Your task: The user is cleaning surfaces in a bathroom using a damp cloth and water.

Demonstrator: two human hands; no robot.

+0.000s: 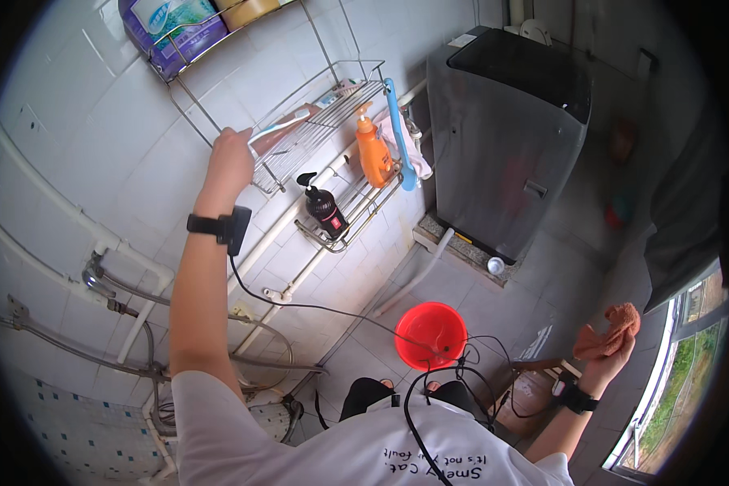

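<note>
My left hand is raised to the upper wire shelf, its fingers closed round the near end of what looks like a white and light-blue toothbrush. Just under it lies a flat pinkish-brown thing whose kind I cannot make out. Off to the right, my right hand grips a crumpled reddish-brown cloth, held up well away from the shelf.
Below the shelf stand an orange pump bottle and a dark pump bottle. A grey washing machine fills the far corner. On the tiled floor are a red basin and a drain hose. Cables hang before me.
</note>
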